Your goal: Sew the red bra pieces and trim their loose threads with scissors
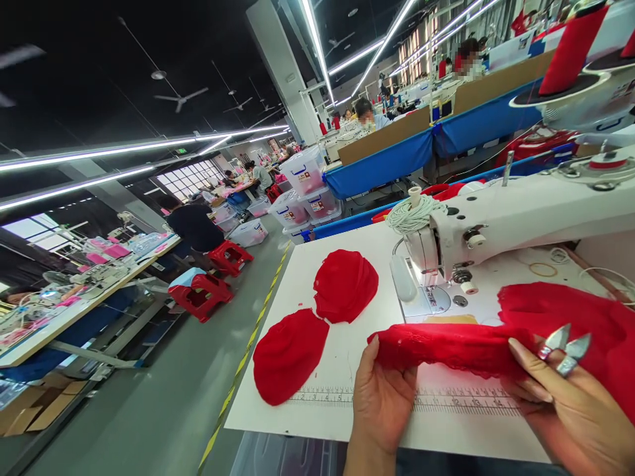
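Note:
A gathered strip of red fabric (446,347) is stretched level above the front of the white sewing table. My left hand (384,393) pinches its left end between thumb and fingers. At the other end, my right hand (565,396) grips the fabric, and a pair of thread snips (565,349) sits in the same hand with the blades pointing up. Two cut red fabric pieces, a rounded one (346,285) and a teardrop-shaped one (290,357), lie to the left. Behind the strip stands a white sewing machine (520,221); more red fabric (570,317) lies at the right.
A printed ruler scale (456,401) runs along the front of the table (337,416). Red thread cones (573,49) stand at upper right. Stacked plastic bins (302,172), red stools (201,294) and a yellow-black floor line (243,363) are to the left. Other people work farther off.

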